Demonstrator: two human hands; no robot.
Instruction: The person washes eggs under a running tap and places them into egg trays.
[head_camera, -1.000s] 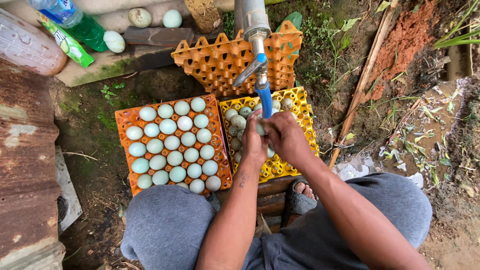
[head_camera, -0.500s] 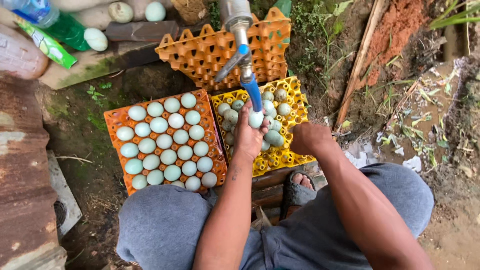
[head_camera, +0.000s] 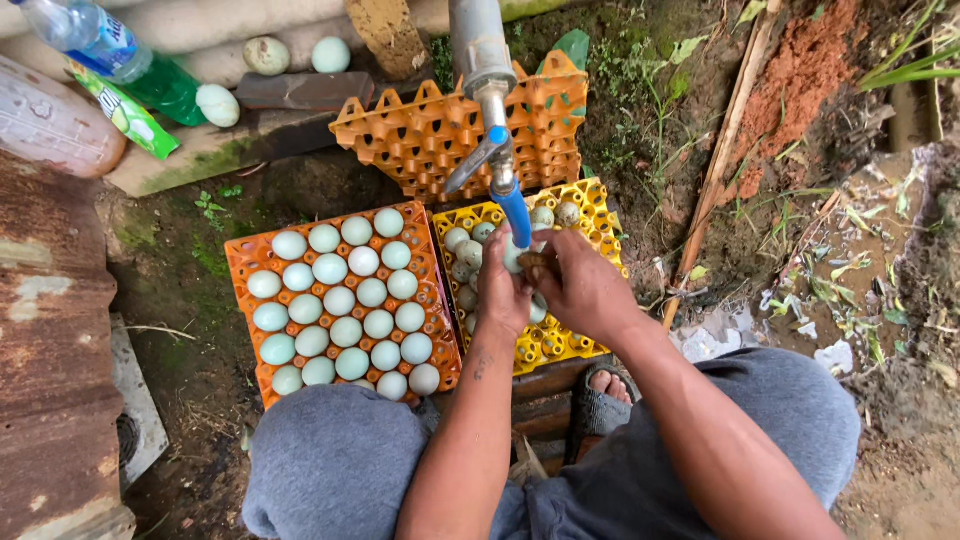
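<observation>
Holding one egg (head_camera: 513, 256) under the tap (head_camera: 512, 205), my left hand (head_camera: 503, 290) and right hand (head_camera: 585, 287) clasp it; two orange trays (head_camera: 240, 262), one yellow tray (head_camera: 600, 222).

Your right hand (head_camera: 585, 290) now joins your left hand (head_camera: 503, 290) at the egg (head_camera: 514, 256) under the blue spout (head_camera: 515, 212).

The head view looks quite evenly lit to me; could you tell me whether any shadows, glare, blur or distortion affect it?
Head view: soft, even daylight with no hard shadows; no strong glare on the pale eggs; the orange tray is sharp; the left hand and right hand under the blue spout look slightly soft; wide-angle stretching shows toward the edges.
</observation>
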